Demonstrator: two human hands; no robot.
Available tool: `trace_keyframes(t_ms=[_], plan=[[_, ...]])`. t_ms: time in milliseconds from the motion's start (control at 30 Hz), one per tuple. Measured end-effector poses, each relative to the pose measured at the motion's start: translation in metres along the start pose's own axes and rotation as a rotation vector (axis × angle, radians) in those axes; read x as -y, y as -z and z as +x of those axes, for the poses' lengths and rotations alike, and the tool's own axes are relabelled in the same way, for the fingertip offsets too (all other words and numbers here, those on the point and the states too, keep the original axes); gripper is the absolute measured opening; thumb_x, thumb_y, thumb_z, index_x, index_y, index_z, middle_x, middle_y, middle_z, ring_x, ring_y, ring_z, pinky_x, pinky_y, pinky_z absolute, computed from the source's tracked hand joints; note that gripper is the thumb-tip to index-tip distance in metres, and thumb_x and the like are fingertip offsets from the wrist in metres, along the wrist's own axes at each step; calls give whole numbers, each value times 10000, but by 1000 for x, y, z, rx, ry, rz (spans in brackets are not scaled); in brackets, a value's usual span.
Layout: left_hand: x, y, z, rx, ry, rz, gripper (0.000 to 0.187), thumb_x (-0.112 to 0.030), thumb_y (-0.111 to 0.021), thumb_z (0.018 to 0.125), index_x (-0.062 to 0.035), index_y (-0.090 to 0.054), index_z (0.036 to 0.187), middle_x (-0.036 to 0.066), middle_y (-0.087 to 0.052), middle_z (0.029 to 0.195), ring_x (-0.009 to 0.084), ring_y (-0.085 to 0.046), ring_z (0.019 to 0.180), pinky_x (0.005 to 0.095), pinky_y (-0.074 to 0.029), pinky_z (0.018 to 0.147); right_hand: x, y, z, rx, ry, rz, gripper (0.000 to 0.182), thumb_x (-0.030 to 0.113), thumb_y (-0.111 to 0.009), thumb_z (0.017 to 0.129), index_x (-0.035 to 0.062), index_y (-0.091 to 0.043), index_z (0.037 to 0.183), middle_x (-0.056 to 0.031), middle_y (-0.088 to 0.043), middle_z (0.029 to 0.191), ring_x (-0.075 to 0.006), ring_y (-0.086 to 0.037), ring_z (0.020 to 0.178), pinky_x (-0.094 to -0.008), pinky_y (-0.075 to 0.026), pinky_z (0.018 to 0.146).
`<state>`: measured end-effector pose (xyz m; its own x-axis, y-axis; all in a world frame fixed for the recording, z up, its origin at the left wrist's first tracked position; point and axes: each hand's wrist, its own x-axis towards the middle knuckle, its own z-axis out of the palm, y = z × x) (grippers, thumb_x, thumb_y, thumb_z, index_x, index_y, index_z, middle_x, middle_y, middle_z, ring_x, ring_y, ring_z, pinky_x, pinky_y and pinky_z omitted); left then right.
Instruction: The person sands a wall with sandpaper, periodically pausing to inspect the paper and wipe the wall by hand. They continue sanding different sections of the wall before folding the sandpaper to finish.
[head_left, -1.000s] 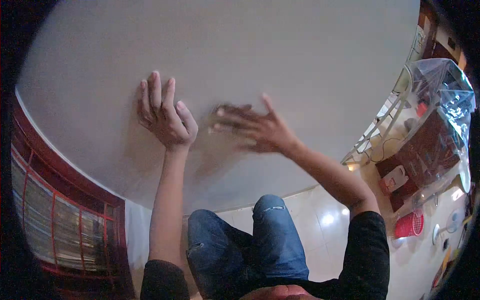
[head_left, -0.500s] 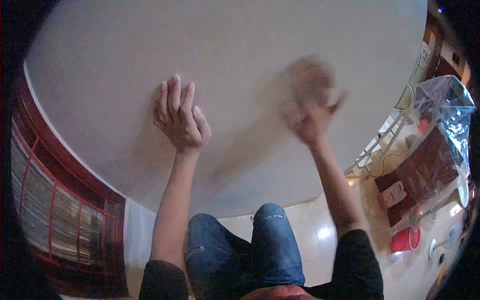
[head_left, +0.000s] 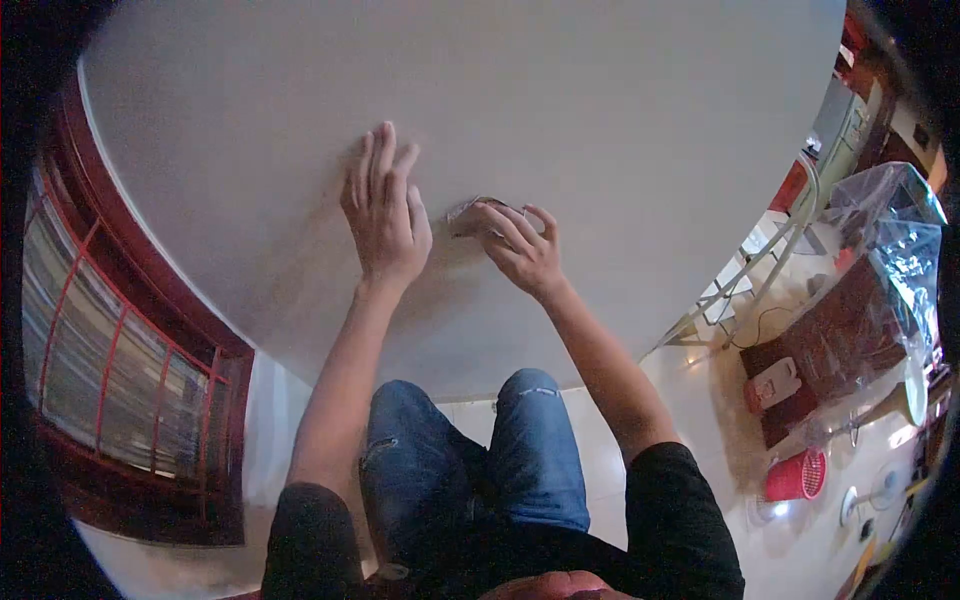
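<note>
My left hand (head_left: 385, 220) rests with outstretched fingers against the pale wall (head_left: 610, 120) and holds nothing. A little to its right, my right hand (head_left: 522, 245) has bent fingers pressing a small crumpled grey sheet (head_left: 462, 216) onto the same surface. That sheet looks like paper or thin cloth; its exact kind cannot be made out, and the fingers cover part of it. Shadows of both hands fall on the wall.
A dark red window frame with bars (head_left: 120, 330) stands at the left. To the right are a plastic-covered brown piece of furniture (head_left: 835, 330), a white jug-like container (head_left: 775, 383), a red basket (head_left: 797, 475) and pale metal rails (head_left: 745, 270). My jeans-clad knees (head_left: 530, 420) are below the wall.
My right hand has swept left and slightly down across the wall, close to my left hand; it was blurred before. My left hand has shifted slightly up and right.
</note>
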<state>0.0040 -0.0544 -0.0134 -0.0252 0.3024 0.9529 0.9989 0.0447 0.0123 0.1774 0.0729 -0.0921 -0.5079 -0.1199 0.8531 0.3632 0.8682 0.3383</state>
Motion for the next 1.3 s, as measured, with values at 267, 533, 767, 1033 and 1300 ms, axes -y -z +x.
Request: trace_keyframes(t_ms=[267, 533, 767, 1033, 1300], plan=[[-71, 69, -102, 550, 721, -899, 518, -312, -682, 878, 0, -523, 1259, 151, -623, 1154, 225, -597, 1073, 376, -454, 933, 139, 63, -21, -210, -1192, 1123, 114, 134, -501, 1004, 26, -526, 1032, -46, -532, 953, -122, -504, 920, -270, -426, 822], [-115, 133, -173, 856, 892, -908, 476, -360, -733, 835, -1, -591, 1114, 127, -670, 999, 182, -631, 940, 337, -488, 826, 225, 142, -99, -103, -1586, 1526, 126, 173, -488, 1019, 64, -518, 1074, -2, -540, 988, -88, -496, 972, -254, -406, 864], [-114, 139, -151, 827, 771, -826, 428, -314, -737, 839, 6, -601, 1089, 131, -668, 916, 174, -632, 846, 348, -502, 764, 216, 158, -81, -106, -1599, 1697, 218, 167, -485, 1012, 44, -504, 1191, -16, -567, 1045, -104, -514, 987, -274, -403, 891], [-99, 100, -37, 371, 435, -542, 217, -126, -732, 832, -10, -671, 1005, 109, -586, 785, 222, -589, 720, 354, -485, 692, 180, 104, -113, -23, -1757, 2104, 345, 331, -512, 989, 88, -512, 1233, -45, -622, 1078, -166, -563, 910, -316, -436, 883], [-51, 19, 136, -252, -282, 123, 319, -125, -724, 790, -126, -702, 1108, 26, -563, 964, 219, -540, 891, 390, -459, 798, 172, -53, -167, -234, -2324, 2093, 508, 551, -436, 960, 151, -520, 1263, -39, -591, 1210, -233, -530, 1094, -493, -337, 1004]])
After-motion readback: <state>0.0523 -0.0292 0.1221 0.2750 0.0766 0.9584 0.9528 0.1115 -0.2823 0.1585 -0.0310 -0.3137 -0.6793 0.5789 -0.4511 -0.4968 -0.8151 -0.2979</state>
